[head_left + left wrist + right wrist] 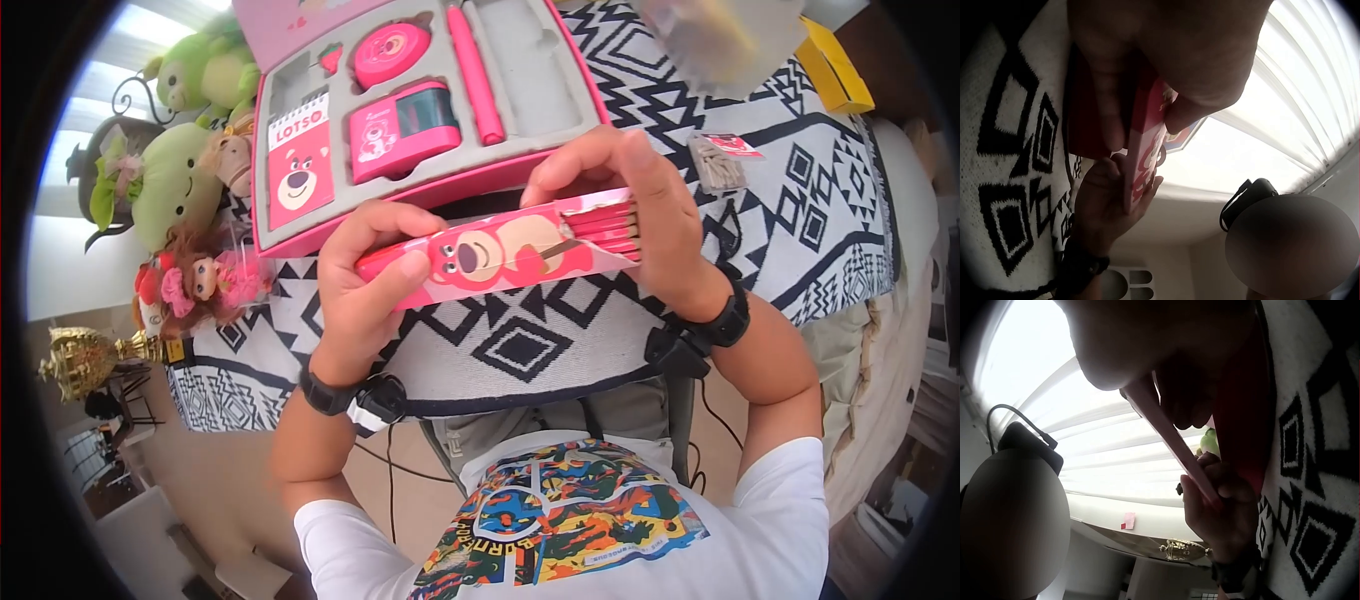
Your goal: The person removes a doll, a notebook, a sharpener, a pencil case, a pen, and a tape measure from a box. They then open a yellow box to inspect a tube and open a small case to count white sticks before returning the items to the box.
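Two hands hold one slim pink box of pencils

The long, narrow pink cardboard box, printed with a cartoon bear, lies lengthwise between the hands, above a black-and-white geometric-patterned cloth and close to the near side of a larger pink gift box. Its end toward the right hand is open with a ragged edge, and several slender pink-red pencils show inside; they overlap too much to count.

The left hand pinches the opposite end, thumb on the printed face and fingers bent over the top edge. The right hand cups the open end, its fingers curved around it. Both grips are only as wide as the narrow box.

Counted in the gift box's grey molded tray: one white-and-pink "LOTSO" notepad, one round pink case, one pink block-shaped item with a dark window, one long pink tube and one small red strawberry-shaped piece. Left of the gift box are two green plush toys and one doll in pink. Toward the right sit one small clear packet of greyish pieces and one yellow box.
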The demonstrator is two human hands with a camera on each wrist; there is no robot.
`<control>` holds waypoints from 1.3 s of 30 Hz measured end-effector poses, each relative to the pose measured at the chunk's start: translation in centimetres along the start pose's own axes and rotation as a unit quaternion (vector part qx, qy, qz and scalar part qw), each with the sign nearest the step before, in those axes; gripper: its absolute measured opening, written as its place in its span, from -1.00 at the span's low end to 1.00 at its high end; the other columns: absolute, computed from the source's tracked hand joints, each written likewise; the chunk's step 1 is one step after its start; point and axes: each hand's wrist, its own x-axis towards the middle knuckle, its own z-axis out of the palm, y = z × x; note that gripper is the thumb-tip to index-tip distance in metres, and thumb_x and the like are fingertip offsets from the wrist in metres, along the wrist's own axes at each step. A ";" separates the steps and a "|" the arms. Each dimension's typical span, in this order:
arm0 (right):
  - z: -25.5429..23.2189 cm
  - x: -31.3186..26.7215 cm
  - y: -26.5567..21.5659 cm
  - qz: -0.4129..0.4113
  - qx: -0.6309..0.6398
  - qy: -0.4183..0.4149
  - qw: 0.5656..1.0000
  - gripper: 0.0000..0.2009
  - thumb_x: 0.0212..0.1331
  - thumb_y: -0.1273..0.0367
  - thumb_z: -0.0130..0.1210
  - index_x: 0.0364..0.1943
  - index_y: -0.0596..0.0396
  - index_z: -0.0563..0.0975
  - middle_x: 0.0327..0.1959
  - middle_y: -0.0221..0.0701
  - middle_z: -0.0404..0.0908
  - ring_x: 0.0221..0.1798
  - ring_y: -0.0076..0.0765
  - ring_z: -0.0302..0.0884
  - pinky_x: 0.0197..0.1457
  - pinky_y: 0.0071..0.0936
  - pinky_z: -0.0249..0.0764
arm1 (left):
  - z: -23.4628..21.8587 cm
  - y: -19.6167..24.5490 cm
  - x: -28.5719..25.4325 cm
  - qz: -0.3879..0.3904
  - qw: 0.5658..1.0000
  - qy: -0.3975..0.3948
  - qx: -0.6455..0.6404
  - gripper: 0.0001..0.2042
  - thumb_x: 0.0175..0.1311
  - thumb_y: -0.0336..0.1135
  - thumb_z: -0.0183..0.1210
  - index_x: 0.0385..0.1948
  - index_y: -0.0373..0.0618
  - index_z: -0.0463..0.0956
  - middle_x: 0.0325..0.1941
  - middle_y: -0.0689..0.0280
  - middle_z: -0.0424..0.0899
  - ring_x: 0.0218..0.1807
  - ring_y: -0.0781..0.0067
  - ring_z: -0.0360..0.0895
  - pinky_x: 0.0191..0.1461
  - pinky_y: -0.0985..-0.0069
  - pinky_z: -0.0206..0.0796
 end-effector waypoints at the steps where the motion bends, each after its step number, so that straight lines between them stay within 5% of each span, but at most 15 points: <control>1: 0.0 0.0 0.1 -0.001 0.007 -0.004 1.000 -0.30 0.60 -0.12 -0.48 -0.11 0.25 0.55 -0.16 -0.15 0.68 -0.11 -0.35 0.66 0.11 -0.41 0.56 | 0.1 0.1 0.0 0.009 1.000 -0.011 -0.005 -0.73 0.28 -0.44 0.27 -0.04 -0.35 0.53 -0.03 0.09 0.69 0.01 0.40 0.65 0.18 0.44 0.46; 7: -0.2 0.2 1.0 -0.015 0.075 0.012 0.997 -0.20 0.56 -0.20 -0.52 -0.09 0.29 0.57 -0.10 -0.18 0.68 -0.04 -0.38 0.64 0.13 -0.43 0.54 | 0.5 -0.1 0.0 0.016 0.998 0.034 -0.040 -0.80 0.31 -0.55 0.23 -0.07 -0.34 0.53 -0.07 0.12 0.71 -0.07 0.46 0.67 0.11 0.49 0.48; 10: -1.0 0.3 1.8 -0.025 0.168 -0.037 0.985 -0.17 0.53 -0.23 -0.57 -0.06 0.26 0.58 -0.06 -0.19 0.68 -0.01 -0.36 0.62 0.15 -0.41 0.50 | 0.2 -0.1 -0.1 0.019 0.999 0.040 0.032 -0.80 0.29 -0.52 0.27 -0.10 -0.32 0.55 -0.11 0.17 0.72 -0.09 0.49 0.66 0.08 0.51 0.48; 14: -1.0 0.3 1.7 -0.023 0.139 -0.041 0.989 -0.14 0.51 -0.25 -0.65 0.01 0.25 0.55 0.01 -0.13 0.64 0.02 -0.22 0.57 0.21 -0.25 0.42 | 0.1 -0.3 -0.2 0.004 0.995 0.010 0.103 -0.81 0.25 -0.48 0.32 -0.14 -0.28 0.58 -0.16 0.22 0.72 -0.11 0.51 0.64 0.06 0.52 0.47; 17: -0.4 0.2 1.4 0.007 0.186 -0.020 0.982 -0.18 0.54 -0.23 -0.56 -0.04 0.24 0.59 -0.07 -0.22 0.68 0.01 -0.32 0.59 0.20 -0.35 0.44 | 0.5 -0.3 -0.2 0.000 0.995 0.004 0.099 -0.80 0.24 -0.46 0.33 -0.15 -0.28 0.59 -0.16 0.23 0.72 -0.10 0.51 0.64 0.06 0.52 0.47; 28: -0.4 -0.3 0.9 0.026 0.087 -0.021 0.996 -0.28 0.55 -0.16 -0.33 -0.16 0.27 0.62 -0.22 -0.23 0.70 -0.21 -0.39 0.62 0.00 -0.43 0.53 | 0.7 0.0 -0.3 0.076 0.986 -0.064 0.134 -0.77 0.20 -0.53 0.34 -0.12 -0.30 0.59 -0.11 0.17 0.70 -0.09 0.42 0.67 0.06 0.49 0.48; 30: -0.8 -0.3 0.9 0.024 0.014 -0.057 0.998 -0.24 0.56 -0.18 -0.48 -0.14 0.24 0.58 -0.11 -0.12 0.66 -0.14 -0.22 0.63 0.01 -0.32 0.56 | 0.7 0.1 -0.4 0.081 0.984 -0.051 0.150 -0.77 0.20 -0.54 0.33 -0.12 -0.30 0.58 -0.12 0.16 0.71 -0.09 0.42 0.67 0.05 0.49 0.48; 39: -0.8 -0.4 1.4 -0.067 0.084 -0.050 0.993 -0.26 0.56 -0.18 -0.56 -0.07 0.19 0.52 -0.05 -0.06 0.63 0.04 -0.18 0.64 0.19 -0.26 0.53 | 0.5 -0.1 -0.4 0.084 0.994 0.035 0.053 -0.78 0.22 -0.52 0.32 -0.14 -0.30 0.54 -0.13 0.09 0.74 -0.08 0.40 0.69 0.08 0.45 0.52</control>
